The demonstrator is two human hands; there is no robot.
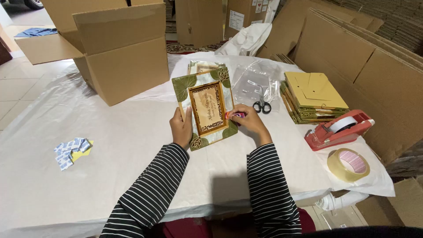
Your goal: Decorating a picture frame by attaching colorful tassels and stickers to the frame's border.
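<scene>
A white sheet covered the counter [110,145]. Near its left edge lay a small heap of blue and white sachets [70,150] on a yellow scrap. Behind them, at the back left, stood a large open cardboard box [121,53] with its flaps raised.

In the middle, the person's left hand [181,128] held the lower left edge of a picture frame [206,105], fingers curled behind it and thumb along the side, so this grip was closed on the frame. The frame was green with leaf patterns at its corners and a gold inner border around a tan card. It stood tilted up off the counter, its face toward the camera. Both sleeves were black with white stripes.

The right hand [250,120] touched the frame's right edge, its grip pinched shut on a small pink object [235,115] pressed against that edge; what the object was could not be told.

Just behind the right hand lay scissors [262,105] with black handles, resting on clear plastic bags [255,79]. Further right sat a stack of yellow-backed frames [313,99]. In front of that stack stood a red tape dispenser [339,130], and nearer the counter's right edge lay 1 roll of clear tape [348,164]. Flat sheets of cardboard [352,57] leaned along the right side.
</scene>
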